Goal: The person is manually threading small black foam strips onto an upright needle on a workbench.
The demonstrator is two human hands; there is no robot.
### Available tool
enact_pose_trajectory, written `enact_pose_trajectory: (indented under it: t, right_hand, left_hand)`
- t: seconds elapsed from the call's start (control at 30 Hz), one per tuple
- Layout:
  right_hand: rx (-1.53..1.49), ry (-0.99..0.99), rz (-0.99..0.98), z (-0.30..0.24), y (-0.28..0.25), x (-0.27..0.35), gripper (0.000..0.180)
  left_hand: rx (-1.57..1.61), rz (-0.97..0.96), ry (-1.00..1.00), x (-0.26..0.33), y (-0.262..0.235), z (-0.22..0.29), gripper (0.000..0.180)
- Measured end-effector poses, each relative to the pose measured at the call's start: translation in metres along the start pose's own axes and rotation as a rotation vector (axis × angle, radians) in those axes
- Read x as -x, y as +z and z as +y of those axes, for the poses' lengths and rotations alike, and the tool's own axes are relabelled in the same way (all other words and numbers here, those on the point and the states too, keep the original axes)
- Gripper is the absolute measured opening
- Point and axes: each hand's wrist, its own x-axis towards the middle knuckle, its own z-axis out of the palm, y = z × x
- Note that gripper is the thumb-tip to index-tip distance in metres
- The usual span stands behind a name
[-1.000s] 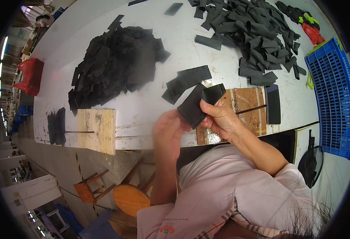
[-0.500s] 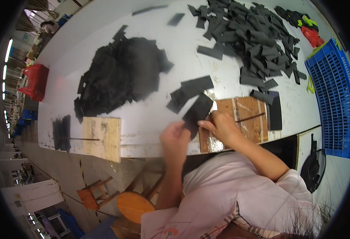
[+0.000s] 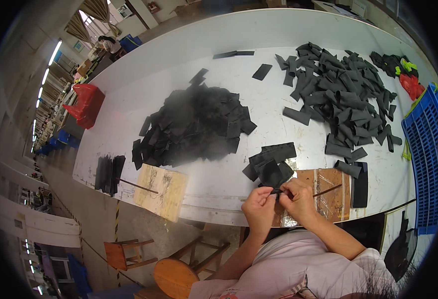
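1. Pinching a black piece (image 3: 270, 174) between my left hand (image 3: 259, 206) and right hand (image 3: 297, 199), near the edge of the desk (image 3: 214, 182).
2. From my left hand, desk stretches leftward to a pale board (image 3: 161, 203).

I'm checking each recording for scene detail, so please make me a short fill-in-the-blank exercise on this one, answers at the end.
1. The left hand and right hand pinch a dark strip; the pale board lies to their ____.
2. The plastic basket at the right is ____ in colour.
3. The plastic bag at the far left is ____ in colour.
4. The larger stool has a seat that is ____ in shape.

Missing words: left; blue; red; round.
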Motion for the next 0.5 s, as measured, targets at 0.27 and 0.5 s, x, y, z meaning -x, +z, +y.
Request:
enact_pose_trajectory:
  t: [0.27, 0.5]
  right_hand:
    - [-1.026, 0.697, -0.350, 0.021, -0.010, 0.007, 0.004]
    - [-1.079, 0.653, -0.472, 0.015, -0.010, 0.015, 0.011]
  left_hand:
    - [0.849, -0.517, -0.664, -0.016, -0.030, -0.001, 0.027]
    - [-0.273, -0.100, 0.138, 0.008, -0.006, -0.001, 0.025]
